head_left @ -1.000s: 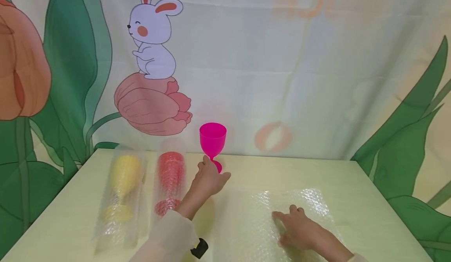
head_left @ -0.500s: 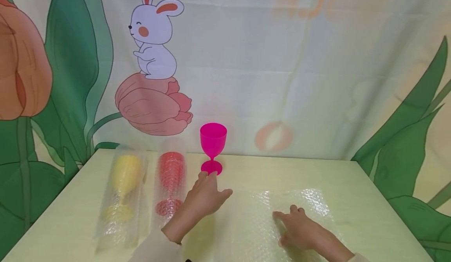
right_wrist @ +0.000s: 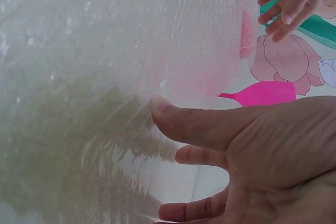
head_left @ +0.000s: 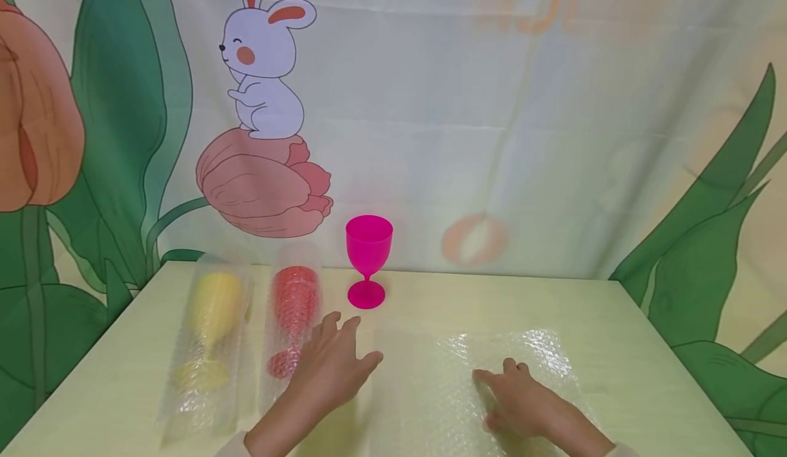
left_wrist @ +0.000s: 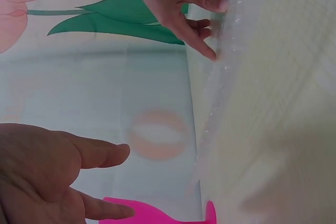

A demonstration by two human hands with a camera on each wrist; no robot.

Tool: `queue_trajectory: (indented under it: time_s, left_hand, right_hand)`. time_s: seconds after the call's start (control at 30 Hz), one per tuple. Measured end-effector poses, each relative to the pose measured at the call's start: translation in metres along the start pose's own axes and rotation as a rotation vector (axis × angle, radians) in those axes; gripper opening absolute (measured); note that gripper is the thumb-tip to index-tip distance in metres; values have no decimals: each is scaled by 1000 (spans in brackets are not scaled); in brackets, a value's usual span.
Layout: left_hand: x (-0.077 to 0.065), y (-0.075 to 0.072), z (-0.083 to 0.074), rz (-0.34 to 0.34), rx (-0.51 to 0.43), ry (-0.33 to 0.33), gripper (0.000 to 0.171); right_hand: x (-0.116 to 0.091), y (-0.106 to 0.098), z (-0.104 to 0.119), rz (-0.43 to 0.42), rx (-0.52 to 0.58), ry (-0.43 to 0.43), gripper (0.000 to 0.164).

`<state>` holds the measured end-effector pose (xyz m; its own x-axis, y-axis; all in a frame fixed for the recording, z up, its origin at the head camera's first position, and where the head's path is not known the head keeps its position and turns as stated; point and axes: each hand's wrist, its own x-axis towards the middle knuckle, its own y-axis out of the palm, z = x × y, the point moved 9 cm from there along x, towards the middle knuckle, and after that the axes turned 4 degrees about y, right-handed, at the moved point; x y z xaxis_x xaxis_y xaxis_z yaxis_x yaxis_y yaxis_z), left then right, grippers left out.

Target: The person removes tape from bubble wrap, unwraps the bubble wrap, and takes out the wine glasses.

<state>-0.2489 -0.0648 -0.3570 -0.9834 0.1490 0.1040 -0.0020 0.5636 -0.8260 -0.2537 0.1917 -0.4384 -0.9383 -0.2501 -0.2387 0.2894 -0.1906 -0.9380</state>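
A bright pink plastic goblet (head_left: 369,244) stands upright near the table's back edge. My left hand (head_left: 328,365) hovers in front of it, fingers spread and holding nothing, beside the wrapped red goblet (head_left: 295,300). In the left wrist view, the thumb and a finger of this hand (left_wrist: 42,174) stretch out with nothing between them. A sheet of bubble wrap (head_left: 430,382) lies flat at the front middle of the table. On its right part rests my right hand (head_left: 522,399), fingertips touching the film. The right wrist view shows the thumb (right_wrist: 194,124) extended against the bubble wrap.
To the left lies a yellow goblet (head_left: 215,307) rolled in bubble wrap, parallel to the wrapped red one. The pale yellow table (head_left: 639,375) runs back to a hanging cloth (head_left: 553,136) printed with a rabbit and tulips.
My left hand has drawn back from the pink goblet's foot, toward me and slightly left, leaving the goblet standing. My right hand has stayed on the bubble wrap.
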Motion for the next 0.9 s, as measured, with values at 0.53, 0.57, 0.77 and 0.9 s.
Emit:
queue_trajectory:
  time_s: [0.53, 0.57, 0.77, 0.9]
  left_hand:
    - [-14, -22, 29, -135, 111, -9, 61]
    - [-14, -24, 31, -152, 122, -10, 61]
    - [-7, -34, 49, -164, 148, -106, 56]
    - [-4, -36, 58, -136, 141, -133, 58]
  right_hand:
    - [-1, 1, -2, 0, 13, 8, 64]
    - [-1, 0, -2, -3, 10, 7, 64]
    - [0, -1, -2, -9, 8, 4, 65]
    - [0, 0, -5, -3, 3, 14, 66]
